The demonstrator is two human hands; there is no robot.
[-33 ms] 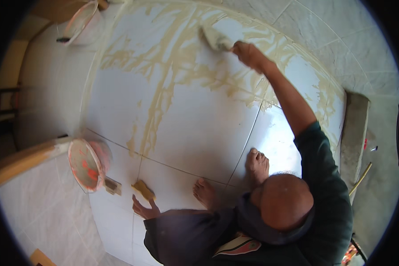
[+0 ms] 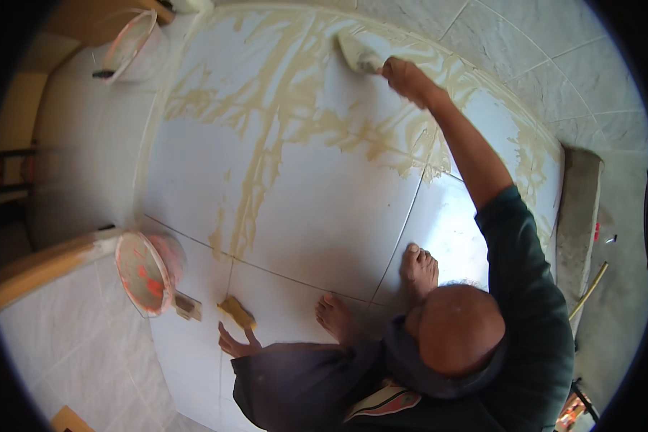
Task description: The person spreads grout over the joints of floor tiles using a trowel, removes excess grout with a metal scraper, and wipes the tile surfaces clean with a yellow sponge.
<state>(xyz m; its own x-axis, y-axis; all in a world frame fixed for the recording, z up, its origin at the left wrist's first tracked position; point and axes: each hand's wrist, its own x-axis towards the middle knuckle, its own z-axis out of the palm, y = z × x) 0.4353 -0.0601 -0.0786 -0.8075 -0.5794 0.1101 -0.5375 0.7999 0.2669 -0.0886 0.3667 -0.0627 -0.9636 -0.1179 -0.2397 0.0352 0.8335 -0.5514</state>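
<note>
In my right hand (image 2: 409, 81) is the handle of a broad-bladed putty knife (image 2: 358, 56). Its pale blade lies among smears of beige grout (image 2: 284, 90) at the far part of the tiled floor. My left hand (image 2: 239, 341) is low on the left, fingers spread on or just over a white tile (image 2: 302, 209). Right beside its thumb and fingertips is a yellow sponge (image 2: 236, 312); whether they touch it I cannot tell. The grout covers several joints at the far side, while the nearer joints show as dark lines.
A bucket (image 2: 167, 263) with orange-stained contents stands left, beside a flat tool (image 2: 188, 307). Another bucket (image 2: 133, 45) is at the far left. My bare feet (image 2: 419, 268) and bent knee (image 2: 459, 327) are in front. A concrete ledge (image 2: 579, 216) runs along the right.
The putty knife has moved slightly right and away from me, with my right hand. My left hand stays by the sponge. The whole view has shifted a little.
</note>
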